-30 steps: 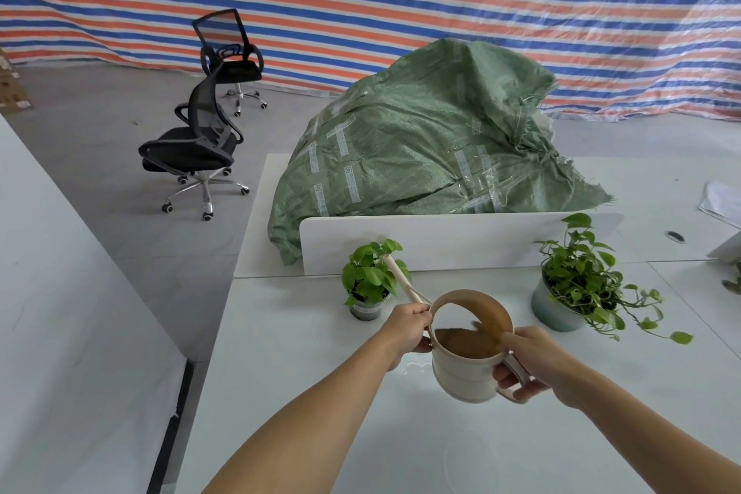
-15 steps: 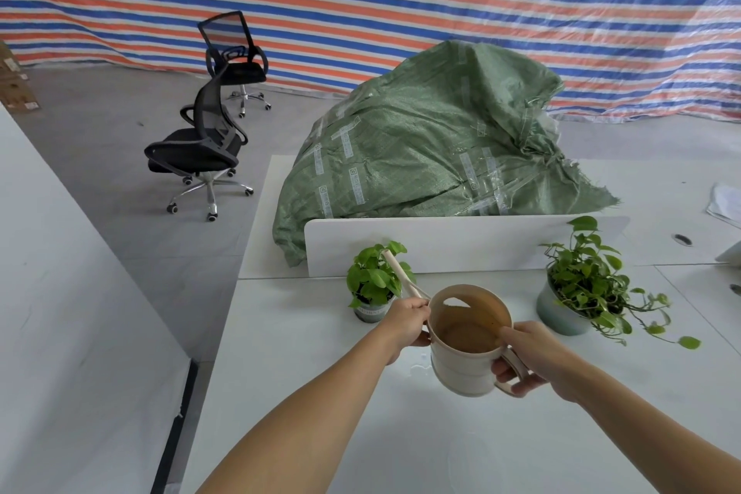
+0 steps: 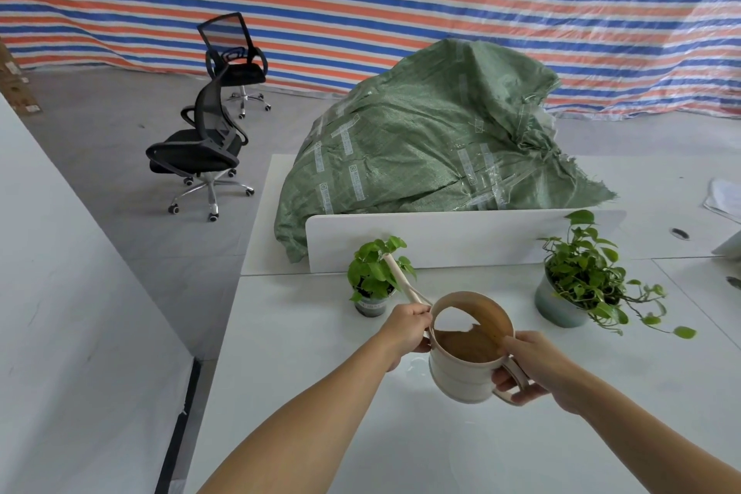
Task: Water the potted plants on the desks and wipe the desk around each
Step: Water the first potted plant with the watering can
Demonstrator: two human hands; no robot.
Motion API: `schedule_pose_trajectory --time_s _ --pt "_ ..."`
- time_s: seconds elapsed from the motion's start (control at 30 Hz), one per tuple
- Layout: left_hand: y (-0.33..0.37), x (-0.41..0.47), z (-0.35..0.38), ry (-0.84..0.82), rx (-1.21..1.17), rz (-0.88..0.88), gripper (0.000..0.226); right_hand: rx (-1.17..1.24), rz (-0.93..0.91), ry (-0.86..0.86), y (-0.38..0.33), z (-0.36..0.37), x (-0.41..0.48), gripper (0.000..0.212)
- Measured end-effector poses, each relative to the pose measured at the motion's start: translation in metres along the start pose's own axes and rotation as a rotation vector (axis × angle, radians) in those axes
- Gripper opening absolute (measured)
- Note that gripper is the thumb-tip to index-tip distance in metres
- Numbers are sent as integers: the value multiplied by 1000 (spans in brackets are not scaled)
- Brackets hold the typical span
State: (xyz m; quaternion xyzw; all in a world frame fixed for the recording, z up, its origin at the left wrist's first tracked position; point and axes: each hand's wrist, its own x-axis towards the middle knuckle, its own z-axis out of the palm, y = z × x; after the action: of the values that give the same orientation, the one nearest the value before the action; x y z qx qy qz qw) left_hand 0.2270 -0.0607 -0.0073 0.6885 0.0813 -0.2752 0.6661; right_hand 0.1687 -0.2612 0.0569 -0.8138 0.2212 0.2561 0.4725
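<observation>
Little changed over last second: beige watering can [image 3: 465,377] keeps same tilt, spout [image 3: 401,281] still among leaves of small pothos pot [image 3: 375,273]. Pouring judged ongoing, first plant unfinished. Left grip [image 3: 407,327] clasps spout base, just in front of small pothos pot. Right grip [image 3: 533,369] wraps can handle, further right of it. Can seems lifted off bench [image 3: 304,373], brownish water inside. Larger trailing plant [image 3: 581,277] sits well right of small pothos pot, likely next.
</observation>
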Motion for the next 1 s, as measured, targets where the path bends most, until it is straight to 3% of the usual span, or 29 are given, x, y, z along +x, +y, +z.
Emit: schedule_pose_trajectory --time_s 0.43,0.63,1.0 --pt "-8 -13 51 -33 232 34 20 230 64 75 80 -22 -6 26" --pt "-41 -18 89 62 462 -13 24 306 105 175 129 -57 -2 25" --pt "-122 -43 189 -20 791 -169 30 336 181 206 224 -132 18 23"
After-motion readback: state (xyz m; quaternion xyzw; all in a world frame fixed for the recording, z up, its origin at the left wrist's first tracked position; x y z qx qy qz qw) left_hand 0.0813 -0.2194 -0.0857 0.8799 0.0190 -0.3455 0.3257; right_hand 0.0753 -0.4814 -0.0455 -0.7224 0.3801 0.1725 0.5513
